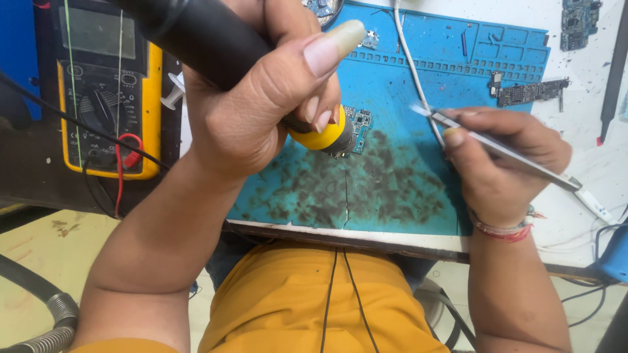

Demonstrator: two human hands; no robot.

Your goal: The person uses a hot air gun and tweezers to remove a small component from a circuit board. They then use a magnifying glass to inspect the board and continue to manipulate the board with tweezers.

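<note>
My left hand (261,85) grips a black hot-air handle with a yellow collar (324,136), its nozzle pointing down at a small blue circuit board (361,121) on the stained blue work mat (399,176). My right hand (500,160) holds metal tweezers (497,149). Their tips (418,108) point left, a short way right of the board and above a white cable (409,62).
A yellow multimeter (108,85) with red and black leads stands at the left. Other circuit boards (531,91) (579,23) lie on the white bench at the right. A black tool (613,72) lies at the right edge, and a metal hose (46,320) at the lower left.
</note>
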